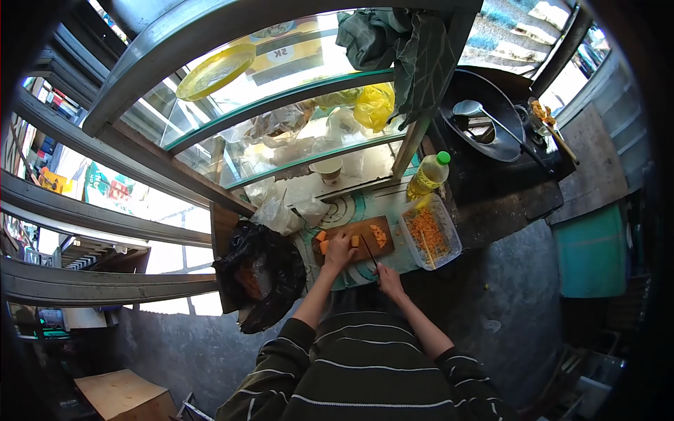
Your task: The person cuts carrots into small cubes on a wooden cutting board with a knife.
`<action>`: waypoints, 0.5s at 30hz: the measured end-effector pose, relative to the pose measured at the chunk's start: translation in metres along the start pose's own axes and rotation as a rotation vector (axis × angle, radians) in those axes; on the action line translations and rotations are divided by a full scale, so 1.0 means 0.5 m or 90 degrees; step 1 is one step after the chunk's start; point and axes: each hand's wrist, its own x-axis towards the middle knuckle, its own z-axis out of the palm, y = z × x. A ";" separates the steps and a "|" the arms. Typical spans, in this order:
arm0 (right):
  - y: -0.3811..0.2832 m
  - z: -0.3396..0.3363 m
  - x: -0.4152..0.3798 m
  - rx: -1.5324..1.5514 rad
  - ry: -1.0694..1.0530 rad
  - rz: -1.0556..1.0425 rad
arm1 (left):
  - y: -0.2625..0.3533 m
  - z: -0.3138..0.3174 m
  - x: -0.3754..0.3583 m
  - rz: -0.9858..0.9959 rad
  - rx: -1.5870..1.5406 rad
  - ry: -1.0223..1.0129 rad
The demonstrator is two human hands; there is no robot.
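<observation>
On a green-topped table lies a brown cutting board (362, 263). My left hand (339, 252) presses on an orange piece (354, 241) at the board's middle, its fingers bent around it. Other orange chunks (321, 236) lie at the board's left side. My right hand (390, 281) is wrapped round the handle of a knife (370, 252), whose dark blade points up and left over the board, just right of the held piece. Small diced orange bits (378, 236) sit right of the blade. A clear plastic container (453, 235) at the right holds more orange bits and a stick.
A bottle of yellow liquid (427, 177) stands behind the container. Left of the board is a black plastic bag (291, 281), with clear bags (277, 214) behind it. A glass case (281, 165) rises behind the table. A wok (484, 105) with a ladle is at the back right.
</observation>
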 end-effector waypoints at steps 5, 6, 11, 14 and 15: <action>0.021 0.023 0.011 -0.003 0.003 -0.020 | -0.016 0.010 -0.007 0.019 0.028 -0.035; 0.023 0.028 0.012 -0.028 0.012 -0.066 | -0.009 0.012 -0.010 0.016 0.044 -0.009; 0.000 0.027 -0.007 -0.110 0.007 -0.048 | 0.012 0.020 -0.022 -0.012 0.092 0.021; -0.022 0.019 -0.021 -0.159 0.004 -0.062 | 0.010 0.027 -0.025 0.000 0.114 0.050; -0.028 0.016 -0.027 -0.190 0.009 -0.080 | 0.011 0.028 -0.026 -0.007 0.118 0.051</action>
